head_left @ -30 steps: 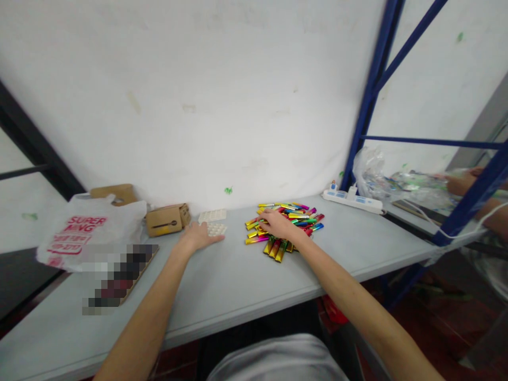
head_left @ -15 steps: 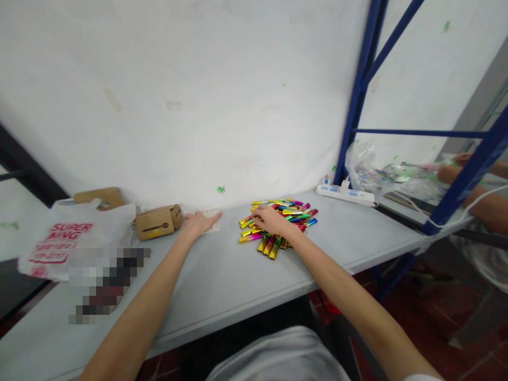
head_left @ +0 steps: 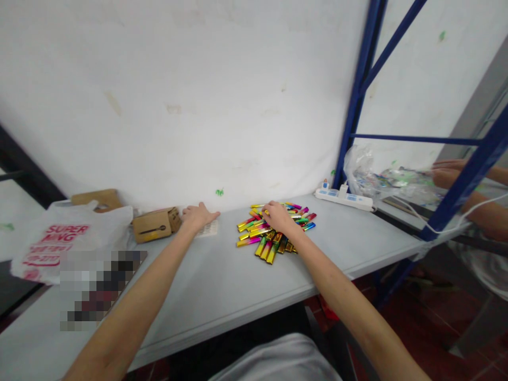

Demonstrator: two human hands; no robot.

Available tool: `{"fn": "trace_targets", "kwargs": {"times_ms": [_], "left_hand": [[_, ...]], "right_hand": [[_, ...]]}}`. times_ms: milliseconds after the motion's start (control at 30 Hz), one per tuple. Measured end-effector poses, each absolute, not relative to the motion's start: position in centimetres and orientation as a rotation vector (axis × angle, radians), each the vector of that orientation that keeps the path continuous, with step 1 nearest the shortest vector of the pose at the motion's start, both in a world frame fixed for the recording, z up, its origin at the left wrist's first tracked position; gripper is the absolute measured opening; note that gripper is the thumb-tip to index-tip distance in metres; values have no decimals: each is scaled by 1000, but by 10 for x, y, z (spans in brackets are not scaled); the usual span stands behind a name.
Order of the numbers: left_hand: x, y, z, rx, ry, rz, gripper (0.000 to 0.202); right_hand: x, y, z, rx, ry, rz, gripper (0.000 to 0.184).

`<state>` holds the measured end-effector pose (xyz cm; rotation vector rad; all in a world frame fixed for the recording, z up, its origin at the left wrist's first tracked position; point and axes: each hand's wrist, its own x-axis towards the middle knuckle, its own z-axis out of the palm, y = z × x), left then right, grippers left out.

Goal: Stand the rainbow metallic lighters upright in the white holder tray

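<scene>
A heap of shiny rainbow-coloured lighters (head_left: 270,233) lies on the grey table (head_left: 222,286) near the white wall. My right hand (head_left: 278,215) rests on top of the heap with its fingers curled down into the lighters; what they grip is hidden. My left hand (head_left: 196,215) lies with fingers stretched out over a white bumpy tray (head_left: 208,229), close to the wall. A small brown cardboard box (head_left: 153,224) sits just left of that hand.
A white plastic bag with red print (head_left: 67,238) lies at the left. A white power strip (head_left: 344,199) with a cable sits at the back right by a blue rack post (head_left: 355,111). Another person's arms (head_left: 456,177) work beside clear plastic bags at the far right.
My left hand has moved from the nearer white tray back towards the wall and now covers the tray there. My right hand has stayed on the lighter heap.
</scene>
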<state>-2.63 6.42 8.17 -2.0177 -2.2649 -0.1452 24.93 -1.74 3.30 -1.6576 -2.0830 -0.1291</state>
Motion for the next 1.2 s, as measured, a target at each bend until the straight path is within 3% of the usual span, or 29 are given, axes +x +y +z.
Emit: {"fn": "trace_targets", "kwargs": {"times_ms": [133,300,500,633,767,967,1067,1200], "left_hand": [[-21,13,90,-2148,-2063,-162,86],[-36,-68,70,-2337,-1848,-138,84],[-54,-129,45,-2544,-1809,122,83],[-57,-123,46,-2698,-1737,58,74],[-53,-96,53,-2946,-1612,62,71],[-44,-54,65,-3196,-1438,26,64],[-41,-34,69,-3191,-1395,95,67],[-30,-15,69,-3211,-1301,126,76]], "right_hand": [[264,-13,30,-1789,-1978,-179,36],[273,2,24,-1862,-2000,-165,37],[262,40,31,-1838,-2183,-73,36],[253,68,43,-1855,-2258,15,28],[245,80,50,-1828,-2315,103,38],[250,68,45,-1716,-2349,170,35],[263,58,42,-1670,-2364,200,24],[280,45,38,-1596,-2359,274,25]]}}
